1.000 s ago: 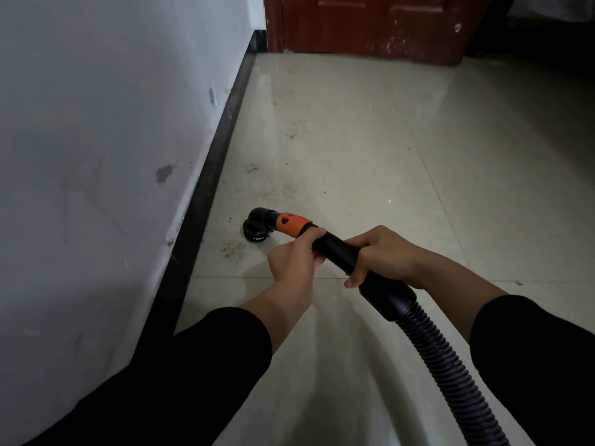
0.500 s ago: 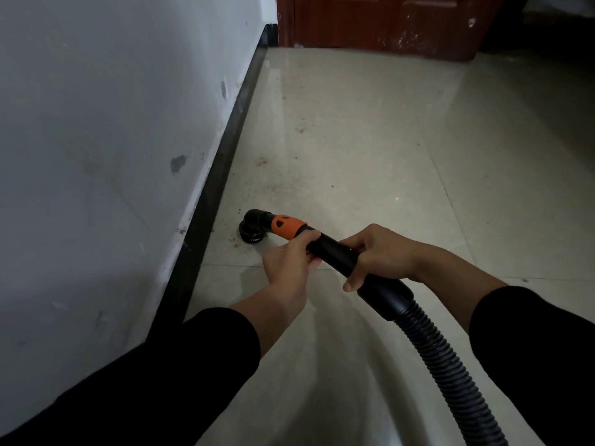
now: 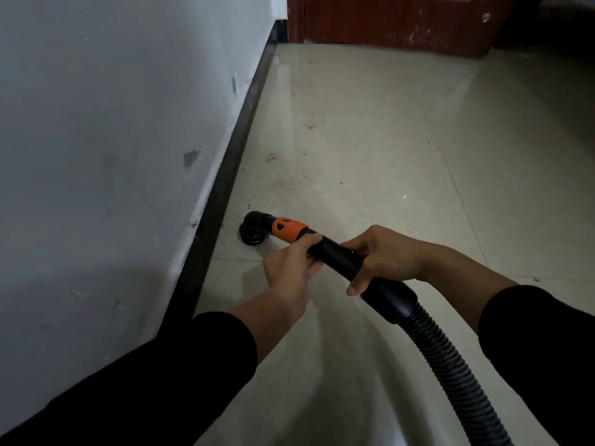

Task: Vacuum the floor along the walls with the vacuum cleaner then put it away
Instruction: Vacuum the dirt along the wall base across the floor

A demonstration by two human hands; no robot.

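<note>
The left hand (image 3: 291,267) curls around the black vacuum wand (image 3: 335,255) just behind its orange collar (image 3: 287,229); the right hand (image 3: 383,256) grips the wand farther back, above the ribbed hose (image 3: 450,368). The round nozzle (image 3: 252,227) sits on the tiled floor (image 3: 370,149) beside the black baseboard (image 3: 222,194), with dirt specks (image 3: 289,178) beyond and a red-brown door (image 3: 396,20) farther off.

Black, orange and beige by a pale wall

Black ribbed hose (image 3: 450,375), orange collar (image 3: 287,229), beige tiles (image 3: 370,140), black skirting (image 3: 222,194), red-brown door (image 3: 386,20) top.
</note>
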